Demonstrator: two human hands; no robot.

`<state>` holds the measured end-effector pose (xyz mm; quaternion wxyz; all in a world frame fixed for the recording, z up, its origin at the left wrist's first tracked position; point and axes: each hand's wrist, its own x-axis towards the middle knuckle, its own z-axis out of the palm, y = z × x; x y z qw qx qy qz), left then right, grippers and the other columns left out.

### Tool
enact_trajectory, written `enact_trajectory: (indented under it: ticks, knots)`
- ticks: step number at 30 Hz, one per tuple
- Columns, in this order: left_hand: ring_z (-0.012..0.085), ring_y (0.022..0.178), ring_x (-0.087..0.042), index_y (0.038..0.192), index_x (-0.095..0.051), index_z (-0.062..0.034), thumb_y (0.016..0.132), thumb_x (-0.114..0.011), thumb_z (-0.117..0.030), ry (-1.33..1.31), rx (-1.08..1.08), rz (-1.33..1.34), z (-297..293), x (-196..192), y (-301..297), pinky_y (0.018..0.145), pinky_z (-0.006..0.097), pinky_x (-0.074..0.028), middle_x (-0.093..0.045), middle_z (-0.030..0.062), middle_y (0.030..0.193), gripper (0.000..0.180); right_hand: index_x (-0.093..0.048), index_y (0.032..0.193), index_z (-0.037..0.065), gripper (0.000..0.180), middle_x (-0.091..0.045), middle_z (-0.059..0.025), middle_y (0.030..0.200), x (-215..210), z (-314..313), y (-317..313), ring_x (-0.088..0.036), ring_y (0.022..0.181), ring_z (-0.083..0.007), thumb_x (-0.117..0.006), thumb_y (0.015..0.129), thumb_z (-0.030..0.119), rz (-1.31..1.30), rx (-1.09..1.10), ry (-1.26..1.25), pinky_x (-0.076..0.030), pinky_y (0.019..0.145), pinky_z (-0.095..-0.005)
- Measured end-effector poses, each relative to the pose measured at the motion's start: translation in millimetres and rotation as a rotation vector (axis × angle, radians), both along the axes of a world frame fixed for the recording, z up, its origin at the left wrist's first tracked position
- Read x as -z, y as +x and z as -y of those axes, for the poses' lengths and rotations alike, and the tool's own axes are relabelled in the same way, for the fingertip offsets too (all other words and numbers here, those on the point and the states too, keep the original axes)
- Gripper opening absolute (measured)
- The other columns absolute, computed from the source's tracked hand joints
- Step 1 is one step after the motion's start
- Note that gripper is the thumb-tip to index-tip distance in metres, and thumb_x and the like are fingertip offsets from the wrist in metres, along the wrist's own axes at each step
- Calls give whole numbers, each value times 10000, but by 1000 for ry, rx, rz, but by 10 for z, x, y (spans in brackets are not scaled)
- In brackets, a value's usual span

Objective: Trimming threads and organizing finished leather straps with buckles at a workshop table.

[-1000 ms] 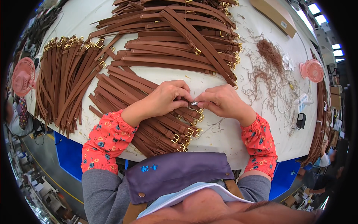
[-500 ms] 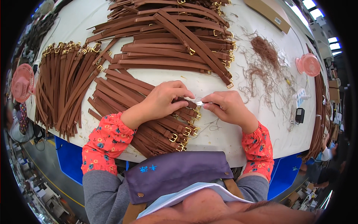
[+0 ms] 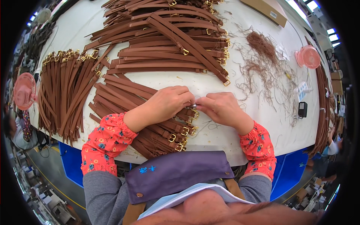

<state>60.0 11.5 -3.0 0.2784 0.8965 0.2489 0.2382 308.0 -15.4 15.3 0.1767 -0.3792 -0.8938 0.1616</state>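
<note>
My left hand (image 3: 169, 102) is closed, its thumb and fingers pinched at the buckle end of a brown leather strap on top of the near pile. My right hand (image 3: 222, 109) is closed too, its fingertips meeting those of the left. A small silver tool (image 3: 194, 105) shows between the fingertips, mostly covered by the right hand; its kind cannot be made out now. Under both hands lies the near pile of brown straps (image 3: 123, 98), with gold buckles (image 3: 185, 131) along its right end.
A second bundle of straps (image 3: 62, 93) fans out at the left. Large stacks (image 3: 157, 60) lie farther back. Loose brown thread (image 3: 260, 45) is heaped at the right, near a pink fan (image 3: 309, 57), a black adapter (image 3: 302, 109) and a cardboard box (image 3: 266, 11).
My right hand has moved left, so its fingertips now meet the left hand's. The left fingers have closed together, and the silver tool is more hidden. The view has shifted slightly.
</note>
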Motion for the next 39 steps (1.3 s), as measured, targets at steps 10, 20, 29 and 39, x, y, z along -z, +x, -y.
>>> enact_trajectory:
  ticks: [10, 20, 29, 39]
  knots:
    - [255, 858, -644, 981, -637, -47, 786, -645, -61, 347, 108, -175, -10, -58, 13, 763, 377, -553, -594, 72, 948, 196, -662, 882, 144, 149, -590, -33, 669, 29, 8, -16, -629, 597, -265, -719, 924, 275, 10, 5, 36, -478, 523, -400]
    - [265, 906, -632, 933, -586, -36, 817, -630, -60, 250, 46, -143, 0, 39, 31, 747, 367, -540, -570, 94, 939, 127, -610, 837, 137, 167, -551, -17, 637, -49, 50, -77, -630, 584, -213, -724, 887, 248, 156, -28, 221, -482, 514, -369]
    - [348, 854, -627, 1010, -548, -36, 894, -594, 9, -86, -4, -43, 2, 62, 13, 751, 437, -522, -575, 134, 964, 133, -621, 858, 136, 164, -593, -16, 668, 53, 15, -34, -644, 603, -249, -717, 918, 255, 72, 2, 99, -493, 523, -389]
    - [266, 820, -655, 1110, -666, -38, 915, -682, -1, -311, -55, 147, -21, -66, -69, 710, 372, -534, -633, 104, 952, 199, -731, 1010, 141, 132, -663, -47, 726, -21, -3, 23, -654, 632, -267, -744, 911, 229, -11, 1, -59, -491, 550, -385]
